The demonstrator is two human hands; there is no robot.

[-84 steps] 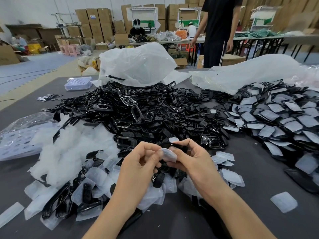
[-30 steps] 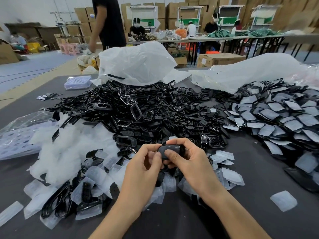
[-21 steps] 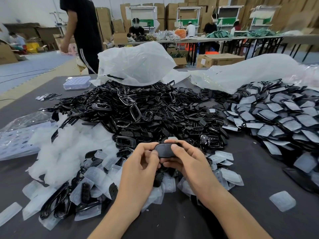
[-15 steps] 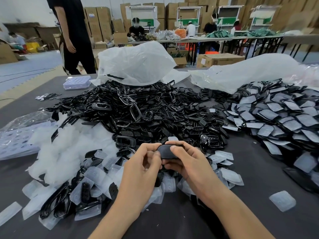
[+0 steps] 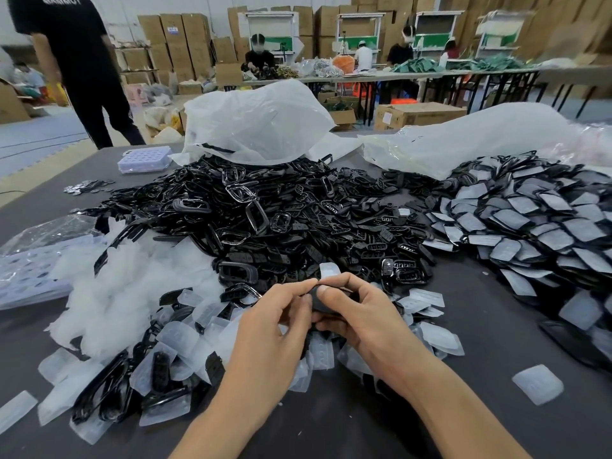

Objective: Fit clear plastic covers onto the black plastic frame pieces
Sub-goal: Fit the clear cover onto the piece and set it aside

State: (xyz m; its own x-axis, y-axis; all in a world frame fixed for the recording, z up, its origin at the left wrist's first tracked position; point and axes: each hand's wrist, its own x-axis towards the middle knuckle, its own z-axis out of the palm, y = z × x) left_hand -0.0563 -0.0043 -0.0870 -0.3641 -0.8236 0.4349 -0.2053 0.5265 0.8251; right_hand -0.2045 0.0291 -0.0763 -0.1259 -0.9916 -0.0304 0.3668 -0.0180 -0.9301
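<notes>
The left hand (image 5: 275, 326) and the right hand (image 5: 361, 321) meet at the near middle of the tabletop (image 5: 480, 329), both curled, each pinching one end of a single black frame piece (image 5: 318, 304) between thumb and forefinger. The piece lies with its long axis roughly left to right, spanning the small gap between the two hands, so neither hand is nearer to it. It is mostly hidden by the fingers, and I cannot tell whether a clear cover is already seated on it. One small clear tab (image 5: 329, 270) shows just above the fingertips; whether it belongs to the held piece or lies on the heap behind is unclear. Loose clear covers (image 5: 185, 336) lie scattered under and to the left of the hands, mixed with a few black pieces, and a whitish mass of more covers (image 5: 126, 286) sits further left. Straight ahead is the big heap of bare black frames (image 5: 281, 220). The pile of covered frames (image 5: 536, 226) spreads on the right, nearer the right hand, which looks the likelier one to set this piece down there. A lone cover (image 5: 538, 384) lies apart at the near right.
</notes>
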